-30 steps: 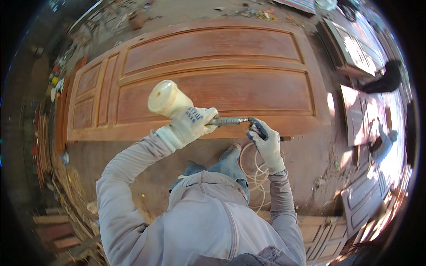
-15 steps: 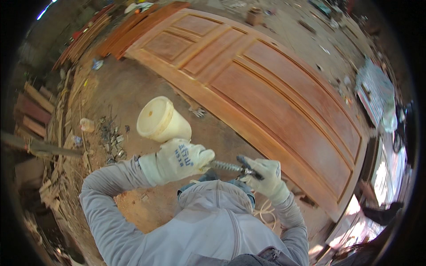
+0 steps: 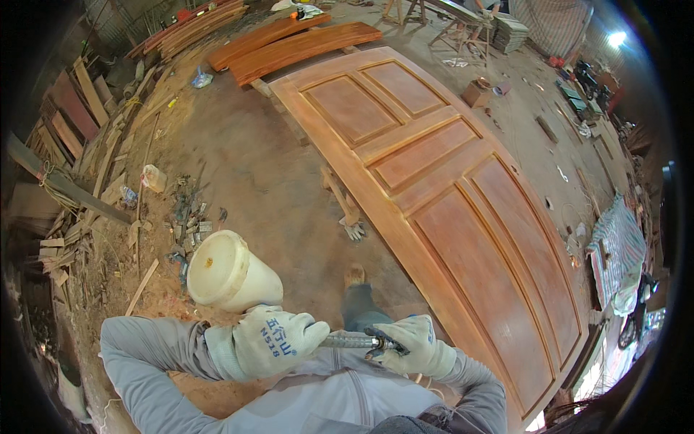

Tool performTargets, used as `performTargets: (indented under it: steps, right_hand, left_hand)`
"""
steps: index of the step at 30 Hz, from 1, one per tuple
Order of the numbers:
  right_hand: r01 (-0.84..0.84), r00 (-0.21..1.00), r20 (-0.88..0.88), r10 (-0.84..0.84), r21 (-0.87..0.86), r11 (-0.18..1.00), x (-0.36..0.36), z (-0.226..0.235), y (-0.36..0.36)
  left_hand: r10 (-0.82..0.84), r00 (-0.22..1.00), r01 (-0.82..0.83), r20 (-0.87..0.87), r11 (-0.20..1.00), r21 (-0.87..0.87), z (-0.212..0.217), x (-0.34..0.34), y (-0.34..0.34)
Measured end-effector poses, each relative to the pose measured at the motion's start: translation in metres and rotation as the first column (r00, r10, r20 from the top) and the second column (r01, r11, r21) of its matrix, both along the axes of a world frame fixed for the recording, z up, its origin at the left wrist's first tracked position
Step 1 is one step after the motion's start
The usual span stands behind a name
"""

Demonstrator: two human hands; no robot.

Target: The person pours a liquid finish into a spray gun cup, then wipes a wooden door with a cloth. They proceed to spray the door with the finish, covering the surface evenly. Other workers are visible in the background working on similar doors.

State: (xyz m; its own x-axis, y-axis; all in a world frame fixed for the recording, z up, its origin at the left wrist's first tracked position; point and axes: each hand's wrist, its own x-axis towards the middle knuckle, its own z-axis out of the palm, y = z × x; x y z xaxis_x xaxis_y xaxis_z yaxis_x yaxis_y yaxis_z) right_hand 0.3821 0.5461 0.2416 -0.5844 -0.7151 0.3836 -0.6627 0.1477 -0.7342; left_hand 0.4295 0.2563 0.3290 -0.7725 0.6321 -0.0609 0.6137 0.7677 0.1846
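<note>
My left hand [image 3: 271, 341], in a white work glove with blue print, is closed around one end of a ridged, grey, tube-shaped tool [image 3: 345, 341]. My right hand [image 3: 413, 347], gloved in white with dark-stained fingers, closes on the tool's other, dark end. A metal collar shows beside the right fingers. The tool's exact kind is hard to make out, as the gloves cover both ends. Just beyond my left hand, a cream plastic bucket [image 3: 256, 281] stands on the ground. To the right lies a large reddish-brown panelled wooden door [image 3: 405, 206], apart from both hands.
My foot [image 3: 355, 273] is on the dirt floor near the door's edge. A dropped glove [image 3: 353, 229] lies by a wooden support [image 3: 340, 195] under the door. Orange-brown boards [image 3: 303, 54] lie at the door's far end. Scrap wood [image 3: 76, 108] and a leaning post [image 3: 69, 181] line the left.
The view has shifted: bucket and gloves sit lower, and more of the far workshop shows. My foot has come into sight. Both hands keep hold of the tool.
</note>
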Motion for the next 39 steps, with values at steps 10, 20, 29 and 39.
performTargets:
  steps: [10,20,29,39]
  right_hand:
    - [-0.167,0.957,0.252,0.146,0.065,0.984,-0.22,-0.013,-0.104]
    - [-0.194,0.871,0.419,0.258,-0.188,0.963,-0.399,-0.013,-0.256]
    - [0.096,0.844,0.533,0.06,-0.259,0.961,-0.489,-0.07,-0.402]
    - [0.806,0.401,0.783,-0.475,-0.055,0.589,-0.607,-0.088,-0.405]
  left_hand:
    - [0.036,0.985,-0.023,0.169,0.996,-0.081,-0.006,-0.21,-0.089]
    - [-0.162,0.976,0.12,-0.146,0.958,-0.261,-0.001,-0.403,-0.232]
    - [-0.691,0.56,0.677,-0.457,0.7,-0.228,-0.043,-0.573,-0.306]
    - [0.165,0.851,0.128,-0.498,0.855,0.503,-0.067,-0.771,-0.396]
